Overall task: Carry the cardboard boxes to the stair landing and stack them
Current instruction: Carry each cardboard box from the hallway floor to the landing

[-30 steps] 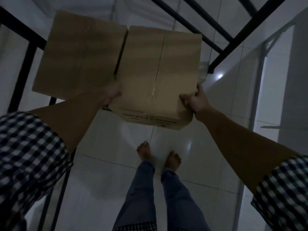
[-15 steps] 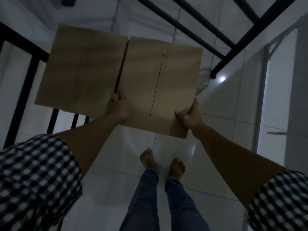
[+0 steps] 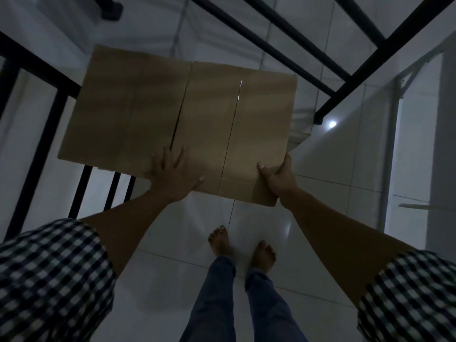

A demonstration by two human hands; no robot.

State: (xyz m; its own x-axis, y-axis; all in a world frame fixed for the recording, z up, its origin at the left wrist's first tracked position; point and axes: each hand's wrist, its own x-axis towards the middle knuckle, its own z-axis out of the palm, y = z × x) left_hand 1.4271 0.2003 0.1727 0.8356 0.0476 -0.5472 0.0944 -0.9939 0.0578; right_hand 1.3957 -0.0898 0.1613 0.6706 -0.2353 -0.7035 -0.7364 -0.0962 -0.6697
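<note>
Two brown cardboard boxes lie side by side in front of me over the white tiled landing. The right box [image 3: 259,124] has a taped seam down its top. My right hand [image 3: 278,178] grips its near right corner, thumb on top. The left box [image 3: 125,112] lies against the railing. My left hand [image 3: 172,174] rests flat, fingers spread, on the near edge where the two boxes meet. What the boxes rest on is hidden beneath them.
A black metal stair railing [image 3: 44,134] runs along the left, and more black rails [image 3: 345,70] cross the upper right. A white door frame [image 3: 392,144] stands at the right. My bare feet [image 3: 241,248] stand on the glossy tiles just behind the boxes.
The right box has come down from a tilted, lifted hold to level with the left box. My left hand has left the box's side and now lies flat on top.
</note>
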